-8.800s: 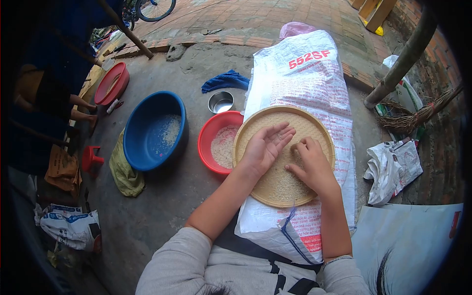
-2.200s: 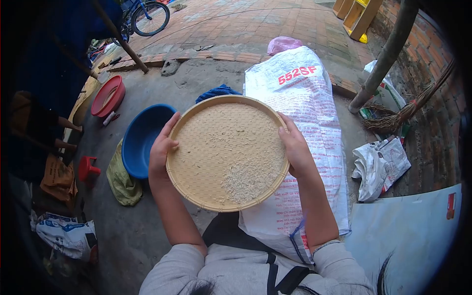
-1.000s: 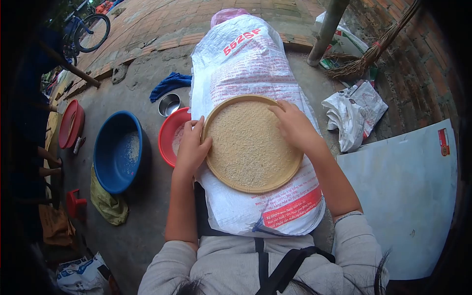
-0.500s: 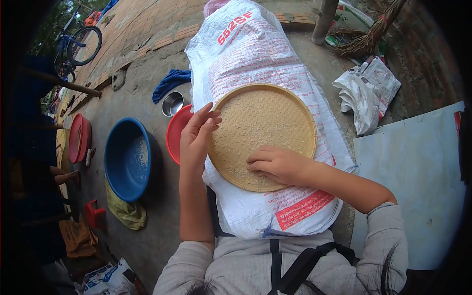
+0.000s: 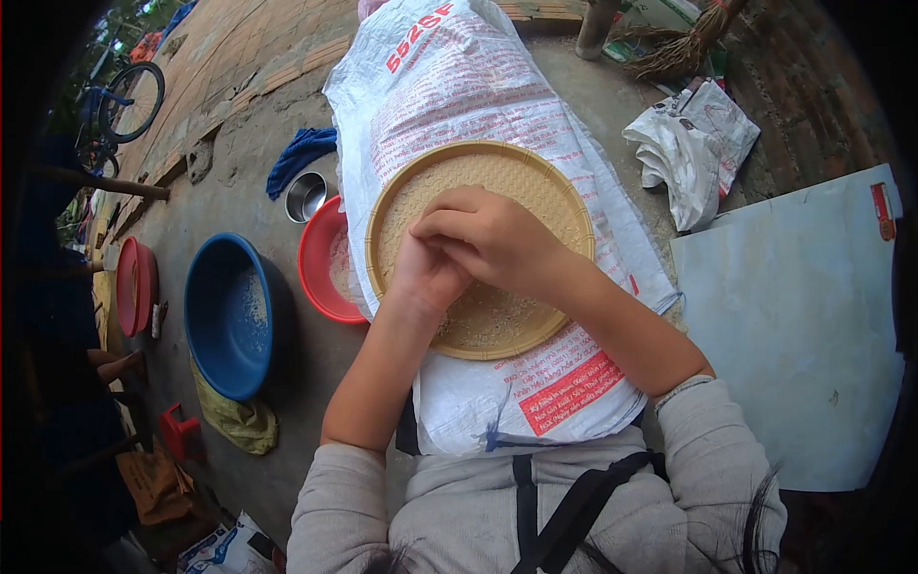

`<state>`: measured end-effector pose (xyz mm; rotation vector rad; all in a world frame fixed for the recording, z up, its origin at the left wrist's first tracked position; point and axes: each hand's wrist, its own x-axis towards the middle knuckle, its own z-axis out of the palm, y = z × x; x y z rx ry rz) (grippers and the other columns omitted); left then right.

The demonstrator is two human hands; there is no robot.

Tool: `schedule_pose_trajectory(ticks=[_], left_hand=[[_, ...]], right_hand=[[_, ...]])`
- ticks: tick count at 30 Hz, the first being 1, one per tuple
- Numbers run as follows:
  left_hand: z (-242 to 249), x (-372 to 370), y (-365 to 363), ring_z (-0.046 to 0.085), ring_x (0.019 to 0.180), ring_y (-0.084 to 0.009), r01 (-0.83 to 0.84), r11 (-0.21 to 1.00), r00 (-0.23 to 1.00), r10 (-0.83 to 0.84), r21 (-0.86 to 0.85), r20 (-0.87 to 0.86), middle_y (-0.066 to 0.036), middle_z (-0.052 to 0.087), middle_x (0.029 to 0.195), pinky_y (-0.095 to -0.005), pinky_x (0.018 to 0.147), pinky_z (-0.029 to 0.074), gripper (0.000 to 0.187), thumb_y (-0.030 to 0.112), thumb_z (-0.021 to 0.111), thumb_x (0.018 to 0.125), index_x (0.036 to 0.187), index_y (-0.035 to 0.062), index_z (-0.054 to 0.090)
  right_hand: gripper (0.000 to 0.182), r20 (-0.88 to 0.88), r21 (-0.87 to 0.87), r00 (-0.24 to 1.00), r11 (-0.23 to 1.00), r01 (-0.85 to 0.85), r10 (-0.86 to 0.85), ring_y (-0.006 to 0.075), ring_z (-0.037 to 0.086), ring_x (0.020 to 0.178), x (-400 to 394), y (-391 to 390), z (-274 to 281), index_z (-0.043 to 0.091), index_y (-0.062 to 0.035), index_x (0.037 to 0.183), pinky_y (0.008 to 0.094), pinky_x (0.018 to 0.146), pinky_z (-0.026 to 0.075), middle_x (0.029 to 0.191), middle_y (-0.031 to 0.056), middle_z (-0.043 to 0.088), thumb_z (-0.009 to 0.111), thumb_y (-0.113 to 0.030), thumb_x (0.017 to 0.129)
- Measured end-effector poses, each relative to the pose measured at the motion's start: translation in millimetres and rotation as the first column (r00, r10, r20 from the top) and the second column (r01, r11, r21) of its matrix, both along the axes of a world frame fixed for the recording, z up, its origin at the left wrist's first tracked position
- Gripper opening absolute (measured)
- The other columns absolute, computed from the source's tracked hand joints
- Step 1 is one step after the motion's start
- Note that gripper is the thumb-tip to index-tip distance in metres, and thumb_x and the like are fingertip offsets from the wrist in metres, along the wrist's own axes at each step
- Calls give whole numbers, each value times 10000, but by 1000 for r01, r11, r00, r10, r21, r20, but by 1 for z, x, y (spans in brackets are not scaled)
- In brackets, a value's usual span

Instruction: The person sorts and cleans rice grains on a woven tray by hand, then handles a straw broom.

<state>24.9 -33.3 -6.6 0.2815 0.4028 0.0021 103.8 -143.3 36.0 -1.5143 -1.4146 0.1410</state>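
Observation:
A round, shallow woven tray (image 5: 579, 220) rests on a white printed sack (image 5: 449, 105) across my lap. Pale grains like rice (image 5: 488, 311) are spread over it. Above the tray's left half, my right hand (image 5: 502, 239) is bent over my left palm, its fingers drawn together in a pinch. Whatever it holds is too small or hidden to make out. My left hand (image 5: 426, 273) lies palm up beneath it, and its fingers are covered by the right hand.
Left of the sack stand a red basin (image 5: 314, 263) with some grains, a large blue tub (image 5: 206, 330) and a steel bowl (image 5: 306, 196). A blue cloth (image 5: 298, 158) lies behind. To the right are a pale board (image 5: 784, 354) and a crumpled white sack (image 5: 684, 163). Another person's foot (image 5: 124, 368) shows at far left.
My right hand has lifted from the grains and moved up and left onto my left hand. My left hand has moved from the tray's left rim inward over the tray. The view has shifted slightly.

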Motion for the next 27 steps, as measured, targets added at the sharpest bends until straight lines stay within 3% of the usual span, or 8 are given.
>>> schedule_pose_trajectory(ticks=[3, 5, 7, 10, 17, 22, 25, 27], left_hand=[[-22, -6, 15, 581, 970, -215, -196, 981, 979, 196, -9, 61, -153, 542, 1045, -291, 816, 529, 313, 132, 377, 935, 1156, -76, 450], [-11, -7, 14, 579, 984, -226, -251, 968, 964, 252, 18, -81, -173, 536, 1085, -274, 803, 540, 317, 99, 410, 917, 1160, -101, 445], [-9, -4, 16, 579, 987, -231, -272, 962, 959, 273, 21, -72, -182, 533, 1098, -280, 814, 538, 319, 91, 413, 912, 1158, -109, 448], [-3, -3, 17, 584, 981, -237, -279, 957, 958, 283, 80, -44, -197, 541, 1091, -287, 835, 532, 324, 97, 416, 908, 1148, -117, 458], [-8, 1, 14, 591, 969, -228, -150, 949, 982, 175, 278, -68, -194, 569, 1051, -286, 848, 519, 341, 134, 399, 917, 1140, -114, 475], [-8, 2, 12, 591, 964, -223, -110, 928, 992, 126, 357, -22, -185, 571, 1057, -298, 867, 504, 346, 147, 386, 923, 1137, -108, 482], [-3, 2, 10, 566, 981, -212, -71, 978, 997, 75, 196, -17, -153, 569, 1038, -318, 890, 488, 308, 152, 390, 922, 1088, -75, 516], [-13, 6, 12, 575, 944, -203, -92, 991, 996, 93, 95, -5, -136, 578, 998, -316, 856, 502, 279, 148, 391, 926, 1050, -64, 521]], right_hand=[[292, 63, -61, 990, 989, 134, -130, 311, 536, 1014, 3, -13, -6, 590, -31, 1048, 372, 855, 432, 1068, 134, 568, 630, -63, 761], [357, 65, -143, 973, 963, 229, -222, 334, 498, 1092, 6, -31, -22, 565, -37, 1112, 391, 912, 407, 1140, 148, 542, 638, -106, 768], [482, 313, -353, 898, 840, 413, -310, 376, 403, 1186, -3, -49, -40, 509, -41, 1192, 415, 971, 370, 1244, 162, 469, 642, -241, 775], [597, 392, -475, 919, 844, 250, -51, 406, 328, 1244, -26, -67, -31, 459, -43, 1261, 428, 1022, 322, 1336, 158, 392, 642, -336, 774], [176, 113, -391, 990, 912, 122, -84, 280, 543, 895, -35, -78, -35, 614, -29, 859, 353, 784, 450, 876, 81, 569, 625, -5, 685], [134, 233, -403, 963, 888, 224, -137, 292, 553, 815, 4, -47, -21, 601, -29, 807, 375, 727, 455, 826, 118, 552, 563, 29, 692], [187, 2, -135, 959, 950, 281, -283, 278, 609, 816, 7, -13, 6, 633, -22, 907, 353, 690, 486, 873, 133, 625, 567, 51, 748], [202, -9, -121, 959, 953, 279, -282, 269, 613, 828, 3, 0, 8, 637, -26, 938, 341, 694, 491, 904, 134, 630, 573, 41, 758]])
